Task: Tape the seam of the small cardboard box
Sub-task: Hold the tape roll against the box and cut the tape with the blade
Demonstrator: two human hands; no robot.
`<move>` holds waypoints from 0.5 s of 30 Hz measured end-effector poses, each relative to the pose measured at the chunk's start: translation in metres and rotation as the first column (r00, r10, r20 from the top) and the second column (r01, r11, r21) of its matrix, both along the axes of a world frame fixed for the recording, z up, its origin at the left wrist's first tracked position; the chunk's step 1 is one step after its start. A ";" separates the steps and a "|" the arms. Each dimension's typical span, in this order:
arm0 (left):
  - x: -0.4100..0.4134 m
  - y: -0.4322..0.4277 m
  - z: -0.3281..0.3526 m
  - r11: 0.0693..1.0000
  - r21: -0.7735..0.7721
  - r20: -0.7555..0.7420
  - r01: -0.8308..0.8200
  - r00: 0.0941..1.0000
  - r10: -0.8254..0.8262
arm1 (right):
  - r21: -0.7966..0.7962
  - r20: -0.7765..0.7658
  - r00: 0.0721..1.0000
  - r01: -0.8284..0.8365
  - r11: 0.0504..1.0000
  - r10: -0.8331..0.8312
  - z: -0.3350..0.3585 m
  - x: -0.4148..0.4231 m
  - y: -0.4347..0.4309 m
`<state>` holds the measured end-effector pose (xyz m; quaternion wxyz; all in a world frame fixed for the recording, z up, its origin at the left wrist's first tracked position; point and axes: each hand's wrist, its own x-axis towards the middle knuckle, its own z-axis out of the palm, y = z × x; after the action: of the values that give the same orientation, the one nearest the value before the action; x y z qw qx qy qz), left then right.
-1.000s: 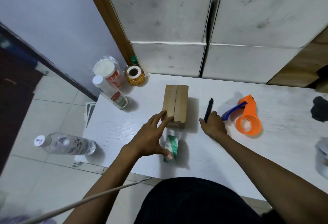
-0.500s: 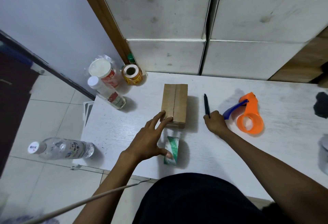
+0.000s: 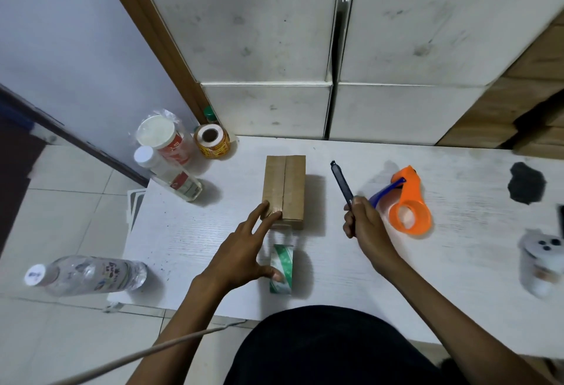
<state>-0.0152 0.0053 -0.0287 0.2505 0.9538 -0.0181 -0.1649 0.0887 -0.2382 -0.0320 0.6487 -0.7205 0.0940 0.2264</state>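
Note:
A small brown cardboard box (image 3: 287, 183) lies on the white table (image 3: 189, 232), its centre seam running away from me. My left hand (image 3: 244, 250) has its fingertips on the box's near left corner, while the thumb touches a green-and-white tape roll (image 3: 282, 268) standing just in front of the box. A clear strip seems to run from the roll to the box. My right hand (image 3: 363, 222) is closed around a black utility knife (image 3: 341, 181), lifted and pointing away, right of the box.
An orange tape dispenser (image 3: 410, 204) lies right of my right hand. A jar, a white-capped bottle (image 3: 168, 174) and a yellow label roll (image 3: 212, 140) stand at the far left corner. A plastic water bottle (image 3: 88, 274) is at the left edge. White boxes back the table.
My right hand has closed on the black knife and raised it off the table, tip pointing away. My left hand stays on the box corner and tape roll.

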 end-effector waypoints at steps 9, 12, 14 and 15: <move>-0.001 -0.001 0.002 1.000 -0.022 0.002 -0.010 1.000 0.010 | 0.160 -0.030 0.999 -0.006 0.987 0.011 0.020 -0.009 -0.008; -0.001 0.000 0.002 1.000 -0.021 0.004 -0.006 1.000 0.006 | 0.178 -0.053 0.998 0.024 0.984 -0.015 0.022 -0.011 -0.008; -0.002 0.001 0.000 1.000 -0.020 0.002 -0.003 1.000 0.003 | 0.155 -0.029 0.999 0.027 0.988 -0.023 0.022 -0.012 -0.009; -0.002 0.001 0.000 1.000 -0.021 0.000 -0.002 1.000 0.002 | 0.149 -0.017 1.000 0.025 0.989 -0.023 0.022 -0.013 -0.010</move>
<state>-0.0170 0.0063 -0.0285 0.2605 0.9512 -0.0190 -0.1643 0.0756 -0.2484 -0.0099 0.7027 -0.6671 0.0903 0.2305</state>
